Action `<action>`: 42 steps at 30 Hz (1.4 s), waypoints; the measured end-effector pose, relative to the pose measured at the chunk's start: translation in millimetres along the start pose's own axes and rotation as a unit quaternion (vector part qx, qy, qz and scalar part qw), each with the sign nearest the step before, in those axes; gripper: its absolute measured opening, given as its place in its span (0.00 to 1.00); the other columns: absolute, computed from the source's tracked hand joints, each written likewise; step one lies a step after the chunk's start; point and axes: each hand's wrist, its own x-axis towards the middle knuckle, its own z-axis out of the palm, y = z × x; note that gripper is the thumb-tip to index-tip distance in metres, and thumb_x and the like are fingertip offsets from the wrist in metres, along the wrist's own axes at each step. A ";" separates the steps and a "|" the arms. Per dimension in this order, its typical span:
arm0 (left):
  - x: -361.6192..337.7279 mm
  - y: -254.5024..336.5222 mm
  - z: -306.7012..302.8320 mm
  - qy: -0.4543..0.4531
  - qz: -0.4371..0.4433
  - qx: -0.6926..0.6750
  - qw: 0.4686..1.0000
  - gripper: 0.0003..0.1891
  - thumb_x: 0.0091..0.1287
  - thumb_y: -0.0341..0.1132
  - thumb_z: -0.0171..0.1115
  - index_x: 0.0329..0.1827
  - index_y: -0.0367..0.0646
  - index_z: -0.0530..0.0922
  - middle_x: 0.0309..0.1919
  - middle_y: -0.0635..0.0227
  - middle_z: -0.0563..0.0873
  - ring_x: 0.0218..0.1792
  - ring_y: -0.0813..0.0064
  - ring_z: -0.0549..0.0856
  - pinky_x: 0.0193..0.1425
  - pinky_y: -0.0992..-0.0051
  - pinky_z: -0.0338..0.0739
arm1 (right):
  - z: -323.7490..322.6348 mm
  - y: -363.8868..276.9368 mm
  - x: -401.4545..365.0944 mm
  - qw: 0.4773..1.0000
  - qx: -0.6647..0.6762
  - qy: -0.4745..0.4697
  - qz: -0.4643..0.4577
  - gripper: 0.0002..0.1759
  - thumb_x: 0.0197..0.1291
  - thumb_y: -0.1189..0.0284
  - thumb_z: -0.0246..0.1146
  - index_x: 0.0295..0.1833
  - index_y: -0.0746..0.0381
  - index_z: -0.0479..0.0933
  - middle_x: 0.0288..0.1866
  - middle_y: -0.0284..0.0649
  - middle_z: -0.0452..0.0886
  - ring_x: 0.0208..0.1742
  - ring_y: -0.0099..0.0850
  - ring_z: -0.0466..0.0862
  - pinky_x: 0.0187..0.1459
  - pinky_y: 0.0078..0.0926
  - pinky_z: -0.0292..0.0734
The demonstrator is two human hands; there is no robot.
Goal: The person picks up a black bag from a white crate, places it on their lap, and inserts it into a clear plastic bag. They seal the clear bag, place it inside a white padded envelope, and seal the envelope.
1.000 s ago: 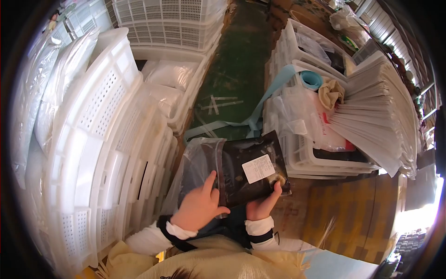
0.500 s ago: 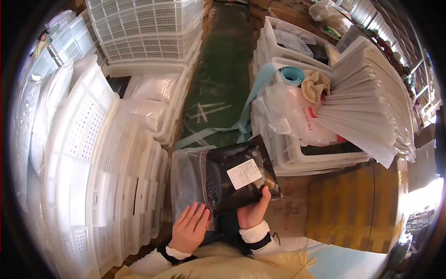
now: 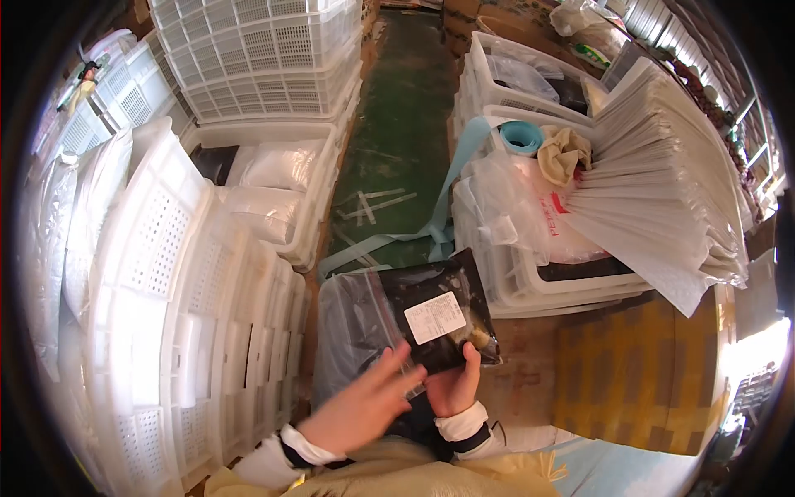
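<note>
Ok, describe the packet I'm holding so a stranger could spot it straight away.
Start at the stack of white crates on the right. Just in front of it, the right hand grips a dark packet by its lower edge. Unlike the clear bags around, it is black with a white label.

Right hand (image 3: 451, 389) pinches dark bag (image 3: 418, 290) at its bottom edge, thumb just beside white label (image 3: 435, 317). Left hand (image 3: 364, 410) blurred, fingers spread, over clear bag (image 3: 348, 319). White crates (image 3: 166, 273) left, fanned white sheets (image 3: 662, 190) right.
</note>
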 end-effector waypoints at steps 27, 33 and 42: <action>108.6 -99.8 -116.3 -0.076 -0.044 -0.502 0.861 0.55 0.30 0.29 0.82 0.66 0.33 0.59 0.58 0.62 0.73 0.58 0.69 0.72 0.63 0.74 0.66 | 154.5 -112.6 5.8 0.954 -0.227 -0.175 -0.088 0.19 0.57 0.71 0.62 0.54 0.65 0.72 0.48 0.34 0.78 0.49 0.24 0.76 0.52 0.22 0.70; 86.8 -88.5 -97.8 0.089 0.015 -0.692 0.716 0.44 0.35 0.35 0.79 0.61 0.39 0.70 0.50 0.61 0.81 0.51 0.62 0.81 0.54 0.65 0.77 | 193.7 -143.3 3.3 0.858 -0.399 -0.313 -0.078 0.46 0.59 0.52 0.60 0.70 0.72 0.50 0.59 0.47 0.71 0.60 0.29 0.71 0.58 0.25 0.67; 58.0 -90.9 -65.6 0.205 0.030 -0.661 0.721 0.45 0.30 0.27 0.81 0.59 0.37 0.70 0.51 0.62 0.80 0.51 0.66 0.80 0.57 0.68 0.74 | 150.6 -121.1 -24.1 0.660 -0.700 -0.249 -0.110 0.38 0.62 0.60 0.61 0.67 0.73 0.54 0.45 0.53 0.78 0.44 0.30 0.77 0.50 0.24 0.70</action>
